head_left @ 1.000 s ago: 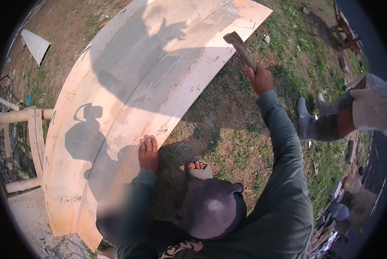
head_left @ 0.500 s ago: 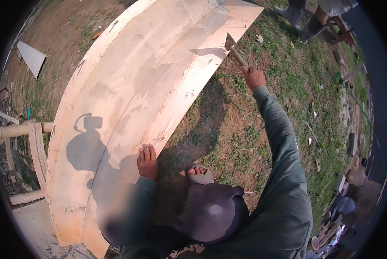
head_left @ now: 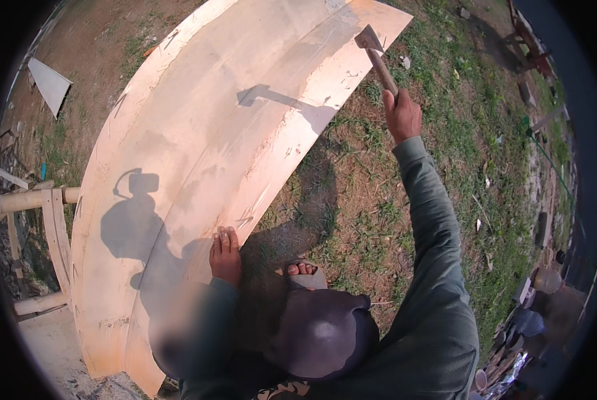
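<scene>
My right hand (head_left: 402, 117) grips the wooden handle of a hatchet-like tool (head_left: 370, 40), whose metal blade is over the far right edge of a long, pale, curved wooden panel (head_left: 158, 147). Bent nails or pins (head_left: 244, 220) stick out along the panel's edges, and its shadowed surface shows seams and patches. My left hand (head_left: 225, 257) lies on the near right edge of the panel, fingers stretched out flat. The tool's shadow falls on the panel left of the blade.
A bamboo frame (head_left: 18, 200) stands under the panel's left side. A white offcut (head_left: 48, 83) lies on dirt at upper left. Grass and soil (head_left: 445, 200) run along the right, with scattered containers and scrap (head_left: 532, 320). My sandalled foot (head_left: 304, 273) is below the panel's edge.
The tool dipped toward the panel's edge half a second ago and is higher now. The other person's booted legs moved from the right to the top and are now out of view.
</scene>
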The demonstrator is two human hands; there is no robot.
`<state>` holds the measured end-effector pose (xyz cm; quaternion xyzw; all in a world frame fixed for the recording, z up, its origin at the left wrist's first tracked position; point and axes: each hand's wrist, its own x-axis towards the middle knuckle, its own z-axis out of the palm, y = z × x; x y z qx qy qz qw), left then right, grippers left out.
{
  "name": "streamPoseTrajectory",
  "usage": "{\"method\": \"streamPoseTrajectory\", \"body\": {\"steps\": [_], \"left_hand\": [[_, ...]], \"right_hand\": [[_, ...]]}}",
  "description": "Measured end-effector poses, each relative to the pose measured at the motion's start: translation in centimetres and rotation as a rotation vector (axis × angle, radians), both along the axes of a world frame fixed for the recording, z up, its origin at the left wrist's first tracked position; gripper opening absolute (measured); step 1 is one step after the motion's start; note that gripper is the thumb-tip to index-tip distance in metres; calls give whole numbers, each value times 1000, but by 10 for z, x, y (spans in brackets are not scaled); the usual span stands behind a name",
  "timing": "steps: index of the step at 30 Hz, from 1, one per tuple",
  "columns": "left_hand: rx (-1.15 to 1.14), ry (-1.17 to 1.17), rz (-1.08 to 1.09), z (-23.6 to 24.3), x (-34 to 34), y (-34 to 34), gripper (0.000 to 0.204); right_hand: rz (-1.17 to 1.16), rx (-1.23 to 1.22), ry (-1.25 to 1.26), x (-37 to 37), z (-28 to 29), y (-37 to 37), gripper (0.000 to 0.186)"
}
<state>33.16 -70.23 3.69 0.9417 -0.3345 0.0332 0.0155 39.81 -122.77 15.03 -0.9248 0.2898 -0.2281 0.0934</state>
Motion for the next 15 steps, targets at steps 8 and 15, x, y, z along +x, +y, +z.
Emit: {"method": "streamPoseTrajectory", "body": {"steps": [8, 15], "left_hand": [[5, 66, -59, 11, 11, -17, 43], [5, -2, -2, 13, 10, -14, 45]], "right_hand": [[-90, 47, 429, -12, -57, -70, 44], [-50, 80, -217, 21, 32, -39, 34]]}}
